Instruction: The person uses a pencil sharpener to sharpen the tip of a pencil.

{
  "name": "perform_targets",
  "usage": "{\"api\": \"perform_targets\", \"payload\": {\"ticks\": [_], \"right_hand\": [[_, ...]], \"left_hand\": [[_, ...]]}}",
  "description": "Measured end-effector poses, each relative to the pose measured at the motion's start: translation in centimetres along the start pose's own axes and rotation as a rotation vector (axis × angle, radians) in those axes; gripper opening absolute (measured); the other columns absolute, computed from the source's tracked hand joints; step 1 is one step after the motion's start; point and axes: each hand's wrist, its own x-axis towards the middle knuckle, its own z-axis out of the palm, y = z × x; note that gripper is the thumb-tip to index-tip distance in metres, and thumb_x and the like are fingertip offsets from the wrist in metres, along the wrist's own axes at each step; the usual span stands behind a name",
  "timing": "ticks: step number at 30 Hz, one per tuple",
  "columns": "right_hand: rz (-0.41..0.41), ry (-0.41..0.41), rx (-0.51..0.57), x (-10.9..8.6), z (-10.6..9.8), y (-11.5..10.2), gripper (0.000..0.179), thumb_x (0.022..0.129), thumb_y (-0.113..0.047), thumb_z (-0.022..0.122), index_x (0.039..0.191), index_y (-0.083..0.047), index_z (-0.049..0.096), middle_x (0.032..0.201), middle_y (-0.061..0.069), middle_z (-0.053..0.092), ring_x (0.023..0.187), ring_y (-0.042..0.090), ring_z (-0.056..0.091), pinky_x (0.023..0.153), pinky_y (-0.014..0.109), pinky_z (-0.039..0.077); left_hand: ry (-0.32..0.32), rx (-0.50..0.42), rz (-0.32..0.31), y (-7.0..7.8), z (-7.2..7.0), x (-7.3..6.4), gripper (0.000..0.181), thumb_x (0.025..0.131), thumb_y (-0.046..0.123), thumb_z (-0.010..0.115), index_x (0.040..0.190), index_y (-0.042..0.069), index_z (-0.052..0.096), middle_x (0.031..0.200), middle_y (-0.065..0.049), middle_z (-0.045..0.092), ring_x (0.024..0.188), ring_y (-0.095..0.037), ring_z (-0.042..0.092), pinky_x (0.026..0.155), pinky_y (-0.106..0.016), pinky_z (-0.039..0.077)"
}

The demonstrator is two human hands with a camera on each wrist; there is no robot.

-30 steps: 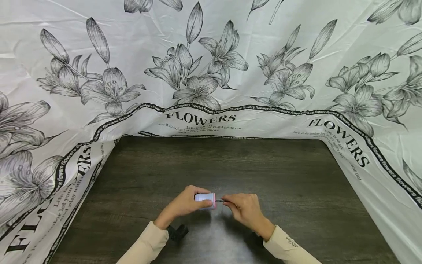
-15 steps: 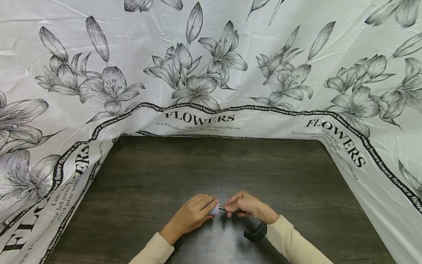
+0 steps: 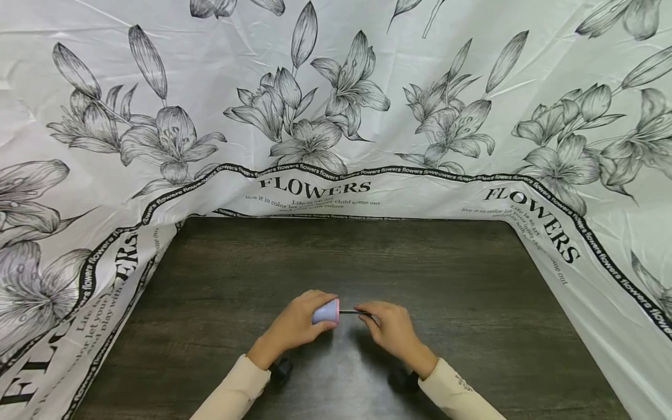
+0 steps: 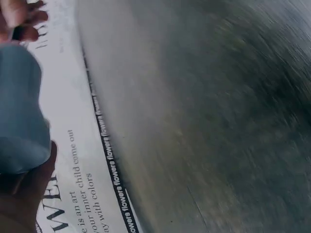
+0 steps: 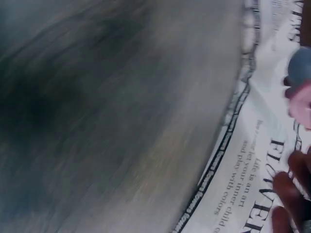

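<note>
Left hand [image 3: 293, 324] grips a lavender, pink-ended cylinder [image 3: 325, 313]; right hand [image 3: 392, 330], to the cylinder's right, pinches a thin, dark rod [image 3: 347, 312]. That rod stretches between the cylinder's pink end and the pinching fingers.

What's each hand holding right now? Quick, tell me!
Left hand: closed, holding a smooth lavender-and-pink cylinder.
Right hand: closed, pinching a thin, dark, shiny rod.

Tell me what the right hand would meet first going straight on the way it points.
Most likely the pink end of the lavender cylinder in the left hand: the thin dark rod pinched by the right hand runs toward that end. Exact depth is hard to judge.
</note>
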Motion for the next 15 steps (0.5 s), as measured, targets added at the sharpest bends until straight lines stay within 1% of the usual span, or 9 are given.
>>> {"api": "perform_targets", "payload": {"ticks": [1, 3, 4, 6, 7, 8, 10, 13, 15], "right_hand": [[-0.066, 0.043, -0.058, -0.1, 0.1, 0.1, 0.023, 0.078, -0.006, 0.076, 0.101, -0.011, 0.074, 0.09, 0.0, 0.074, 0.071, 0.008, 0.067, 0.06, 0.022, 0.052], [-0.188, 0.109, -0.123, -0.3, 0.4, 0.6, 0.017, 0.086, -0.009, 0.07, 0.102, -0.011, 0.074, 0.09, 0.0, 0.074, 0.076, 0.011, 0.069, 0.063, 0.025, 0.054], [-0.248, 0.137, -0.144, -0.4, 0.6, 0.7, 0.015, 0.089, -0.01, 0.066, 0.102, -0.011, 0.073, 0.091, -0.001, 0.073, 0.076, 0.011, 0.069, 0.063, 0.025, 0.054], [-0.358, 0.186, -0.187, -0.5, 0.7, 0.9, 0.017, 0.095, -0.012, 0.058, 0.102, -0.011, 0.073, 0.092, -0.001, 0.073, 0.077, 0.012, 0.069, 0.063, 0.026, 0.053], [-0.407, 0.208, -0.204, -0.4, 0.7, 0.9, 0.02, 0.098, -0.012, 0.053, 0.102, -0.01, 0.073, 0.093, -0.001, 0.073, 0.078, 0.013, 0.069, 0.063, 0.026, 0.053], [-0.449, 0.227, -0.224, -0.4, 0.7, 0.9, 0.025, 0.1, -0.014, 0.048, 0.102, -0.009, 0.073, 0.093, 0.0, 0.073, 0.078, 0.013, 0.069, 0.064, 0.026, 0.054], [-0.517, 0.255, -0.258, -0.2, 0.7, 0.7, 0.025, 0.099, -0.01, 0.048, 0.101, -0.007, 0.073, 0.093, 0.001, 0.073, 0.078, 0.014, 0.068, 0.064, 0.026, 0.053], [-0.573, 0.277, -0.288, 0.0, 0.6, 0.5, 0.026, 0.099, -0.009, 0.047, 0.1, -0.006, 0.073, 0.093, 0.002, 0.073, 0.079, 0.014, 0.068, 0.067, 0.027, 0.054], [-0.603, 0.289, -0.308, 0.1, 0.6, 0.5, 0.027, 0.1, -0.01, 0.047, 0.099, -0.006, 0.073, 0.092, 0.002, 0.073, 0.079, 0.014, 0.068, 0.069, 0.027, 0.054]], "left_hand": [[-0.037, -0.064, -0.046, 0.0, -0.2, 0.1, 0.05, 0.082, 0.03, 0.075, 0.125, 0.008, 0.061, 0.114, -0.005, 0.066, 0.088, -0.013, 0.061, 0.069, -0.026, 0.051], [-0.132, -0.198, -0.141, 0.0, -0.8, 0.2, 0.048, 0.085, 0.032, 0.072, 0.124, 0.006, 0.062, 0.11, -0.008, 0.067, 0.081, -0.012, 0.059, 0.065, -0.024, 0.049], [-0.183, -0.27, -0.186, -0.1, -1.1, 0.2, 0.048, 0.087, 0.033, 0.07, 0.124, 0.004, 0.062, 0.109, -0.009, 0.067, 0.079, -0.011, 0.058, 0.065, -0.024, 0.049], [-0.277, -0.403, -0.259, -0.4, -1.6, 0.3, 0.048, 0.09, 0.033, 0.067, 0.123, -0.001, 0.061, 0.107, -0.013, 0.067, 0.078, -0.01, 0.058, 0.066, -0.024, 0.049], [-0.318, -0.455, -0.286, -0.6, -1.8, 0.3, 0.049, 0.091, 0.033, 0.065, 0.123, -0.004, 0.061, 0.105, -0.014, 0.067, 0.079, -0.01, 0.059, 0.067, -0.024, 0.05], [-0.353, -0.503, -0.303, -0.8, -2.0, 0.2, 0.047, 0.092, 0.032, 0.063, 0.121, -0.005, 0.061, 0.103, -0.013, 0.067, 0.079, -0.01, 0.059, 0.068, -0.025, 0.05], [-0.396, -0.601, -0.322, -1.2, -2.1, 0.2, 0.044, 0.094, 0.031, 0.06, 0.115, -0.007, 0.064, 0.096, -0.011, 0.068, 0.077, -0.009, 0.06, 0.068, -0.025, 0.051], [-0.448, -0.727, -0.348, -1.4, -2.3, 0.1, 0.044, 0.096, 0.034, 0.057, 0.104, -0.007, 0.068, 0.083, -0.004, 0.068, 0.07, -0.009, 0.061, 0.064, -0.025, 0.052], [-0.488, -0.814, -0.355, -1.4, -2.4, 0.1, 0.046, 0.097, 0.035, 0.055, 0.1, -0.009, 0.069, 0.078, 0.0, 0.067, 0.067, -0.01, 0.062, 0.063, -0.025, 0.052]]}}
